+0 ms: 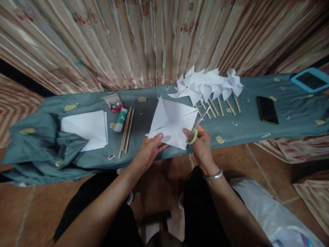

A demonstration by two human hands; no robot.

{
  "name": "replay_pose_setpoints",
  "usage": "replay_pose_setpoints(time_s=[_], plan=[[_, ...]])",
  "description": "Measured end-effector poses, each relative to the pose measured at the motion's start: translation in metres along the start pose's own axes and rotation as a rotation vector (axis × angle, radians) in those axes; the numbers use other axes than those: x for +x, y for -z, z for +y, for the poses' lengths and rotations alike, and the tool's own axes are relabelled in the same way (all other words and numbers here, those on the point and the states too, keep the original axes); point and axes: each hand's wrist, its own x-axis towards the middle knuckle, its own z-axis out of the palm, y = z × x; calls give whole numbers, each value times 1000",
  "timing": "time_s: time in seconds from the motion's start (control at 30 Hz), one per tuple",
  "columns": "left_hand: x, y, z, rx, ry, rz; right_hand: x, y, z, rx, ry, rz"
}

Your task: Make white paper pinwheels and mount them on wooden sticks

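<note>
- Patterned curtains (164, 37) hang behind the long, narrow table (246, 132), close along its far edge.
- Near the front edge, the paper sheet (172, 123), slit in from its corners, is held up between the hands; its far side comes close to the pinwheels (205, 85).
- The person's left hand (151, 147) pinches the sheet's near left edge, thumb on top; the right hand (202, 142) curls around the scissors (192, 136), its thumb against the sheet.
- Cloth shows between sheet and wooden sticks (125, 132), and between pinwheels and phone (267, 109).
- A small open box (115, 103) contains shiny metal bits; a glue tube (120, 120) lies just beside it.
- A wrinkled blue-green cloth covers the table, partly folded over the paper stack (89, 128).
- Below is a brown floor (246, 161).
</note>
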Motion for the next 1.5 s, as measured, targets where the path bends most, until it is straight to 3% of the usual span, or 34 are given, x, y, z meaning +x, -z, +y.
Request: replay_pose_setpoints(time_s=[0.2,0.37,0.5,0.7,0.83,0.93,1.0,1.27,1.5], plan=[[2,-6,-6,63,22,16,0,-4,5,102,-42,-16],[5,-11,-16,122,-8,162,-4,-12,5,104,-72,-49],[10,-8,-18,174,-116,236,-8,-16,2,54,-91,-92],[20,5,0,298,-307,333,-24,-12,2,-114,-86,-331],[30,19,16,319,-455,384,-36,-8,0,-164,-230,-590],[34,30,20,387,-490,409,-40,-9,-3,-164,-357,-801],[34,34,21,416,-490,399,-42,-10,-5,-144,-390,-867],[32,31,20,461,-509,454,-46,-14,-3,-153,-385,-881],[29,22,17,474,-491,405,-45,-17,-3,-103,-405,-849]])
